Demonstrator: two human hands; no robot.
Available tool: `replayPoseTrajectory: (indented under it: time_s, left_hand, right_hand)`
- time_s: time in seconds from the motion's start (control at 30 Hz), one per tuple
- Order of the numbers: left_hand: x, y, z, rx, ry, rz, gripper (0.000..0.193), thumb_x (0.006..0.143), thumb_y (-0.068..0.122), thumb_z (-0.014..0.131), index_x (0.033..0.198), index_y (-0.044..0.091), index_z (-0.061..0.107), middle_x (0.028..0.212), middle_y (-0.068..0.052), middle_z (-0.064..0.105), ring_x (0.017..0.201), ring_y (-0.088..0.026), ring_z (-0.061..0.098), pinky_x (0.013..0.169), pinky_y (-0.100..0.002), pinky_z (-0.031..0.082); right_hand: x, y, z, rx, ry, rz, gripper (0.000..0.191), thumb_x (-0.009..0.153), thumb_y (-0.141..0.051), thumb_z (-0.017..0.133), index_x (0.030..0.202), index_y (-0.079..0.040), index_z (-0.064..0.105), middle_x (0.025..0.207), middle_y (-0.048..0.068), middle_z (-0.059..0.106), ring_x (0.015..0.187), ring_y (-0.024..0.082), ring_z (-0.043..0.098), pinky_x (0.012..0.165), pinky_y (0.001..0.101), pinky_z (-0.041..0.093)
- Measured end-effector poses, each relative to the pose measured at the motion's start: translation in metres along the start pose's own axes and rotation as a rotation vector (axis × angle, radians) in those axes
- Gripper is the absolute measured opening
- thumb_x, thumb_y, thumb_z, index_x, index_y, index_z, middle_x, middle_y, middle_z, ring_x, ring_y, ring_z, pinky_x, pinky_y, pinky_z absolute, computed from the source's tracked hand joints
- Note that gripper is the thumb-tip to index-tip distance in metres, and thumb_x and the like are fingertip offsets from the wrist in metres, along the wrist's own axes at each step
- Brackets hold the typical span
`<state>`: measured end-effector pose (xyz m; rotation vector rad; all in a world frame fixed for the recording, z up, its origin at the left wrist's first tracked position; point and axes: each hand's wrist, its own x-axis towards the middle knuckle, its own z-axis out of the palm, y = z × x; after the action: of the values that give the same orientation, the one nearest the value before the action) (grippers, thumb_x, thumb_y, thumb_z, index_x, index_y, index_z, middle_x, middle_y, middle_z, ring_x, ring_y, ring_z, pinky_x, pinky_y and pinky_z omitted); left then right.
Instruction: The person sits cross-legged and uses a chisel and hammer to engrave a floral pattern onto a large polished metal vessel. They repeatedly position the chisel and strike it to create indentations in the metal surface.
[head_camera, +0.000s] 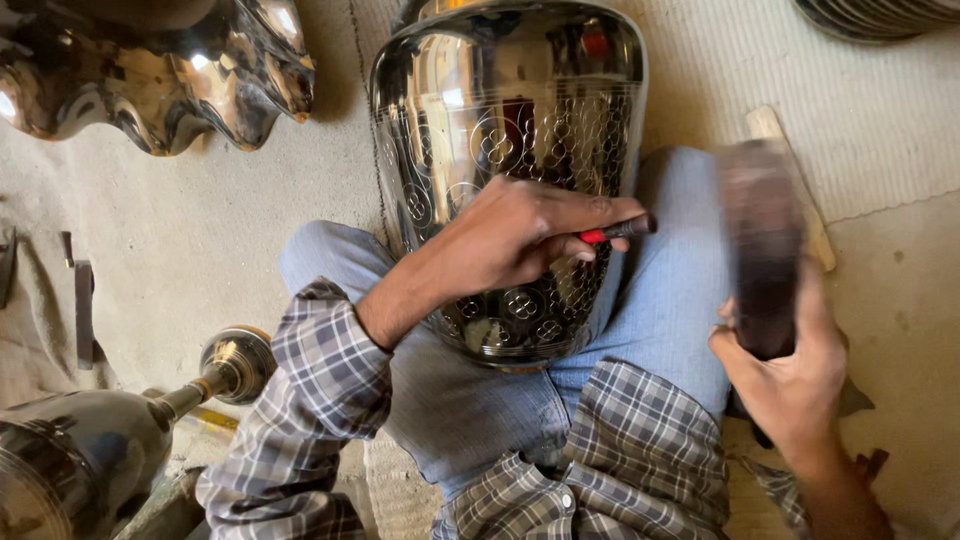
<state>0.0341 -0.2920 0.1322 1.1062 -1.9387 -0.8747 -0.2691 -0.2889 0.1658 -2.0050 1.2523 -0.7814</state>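
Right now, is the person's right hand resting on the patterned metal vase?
No, the right hand grips a dark mallet beside the vase, clear of it.

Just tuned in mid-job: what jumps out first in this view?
A big shiny metal vase, patterned with punched circles, lies across the person's lap at centre. The left hand presses a red-and-black-handled tool against its side. At right, the right hand grips a dark, motion-blurred mallet; more polished metalware sits top left on the floor.
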Motion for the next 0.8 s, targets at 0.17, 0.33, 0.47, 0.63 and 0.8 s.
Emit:
replayPoseTrajectory:
  time_s: [0.17,0.33,0.47,0.63,0.8]
  left_hand:
    - [0.009,-0.001,-0.004,-0.008,-0.090,0.039,0.042,0.094,0.012,0.071,0.135,0.018,0.068,0.122,-0.003,0.077,0.067,-0.010,0.074,0.048,-0.030,0.054]
    - [0.012,0.000,-0.010,-0.136,-0.211,0.072,0.057,0.088,-0.006,0.066,0.139,0.019,0.065,0.115,0.004,0.080,0.077,-0.008,0.077,0.059,-0.027,0.061]
    - [0.010,0.000,-0.011,-0.129,-0.258,0.031,0.066,0.080,-0.012,0.065,0.138,0.019,0.066,0.116,0.005,0.081,0.073,-0.008,0.075,0.056,-0.026,0.058]
    - [0.002,-0.001,-0.006,-0.007,-0.134,0.025,0.053,0.087,-0.007,0.069,0.132,0.021,0.069,0.127,0.000,0.077,0.063,-0.005,0.071,0.040,-0.028,0.047]
    - [-0.018,-0.002,0.001,0.088,0.015,-0.028,0.051,0.090,-0.004,0.068,0.137,0.016,0.066,0.119,-0.004,0.079,0.052,-0.007,0.063,0.040,-0.023,0.047]
  right_hand:
    - [-0.019,0.014,0.005,-0.207,-0.002,-0.101,0.086,0.071,0.009,0.074,0.150,0.004,0.040,0.110,0.025,0.066,0.093,0.028,0.069,0.079,0.0370,0.058]
    - [-0.029,0.025,0.010,-0.329,-0.033,-0.136,0.087,0.072,0.014,0.076,0.151,0.003,0.041,0.106,0.026,0.067,0.086,0.030,0.068,0.074,0.0405,0.054]
    - [-0.033,0.029,0.013,0.039,0.007,-0.036,0.087,0.083,0.009,0.074,0.159,0.003,0.032,0.107,0.022,0.064,0.092,0.028,0.068,0.082,0.0348,0.058]
    - [-0.025,0.040,0.006,0.293,0.049,0.007,0.090,0.086,0.002,0.072,0.163,0.002,0.026,0.103,0.011,0.065,0.091,0.021,0.068,0.086,0.0336,0.061]
    - [-0.005,0.043,-0.005,-0.058,-0.109,-0.136,0.075,0.090,0.007,0.075,0.154,-0.008,0.039,0.098,0.014,0.065,0.087,0.022,0.071,0.077,0.0331,0.062]
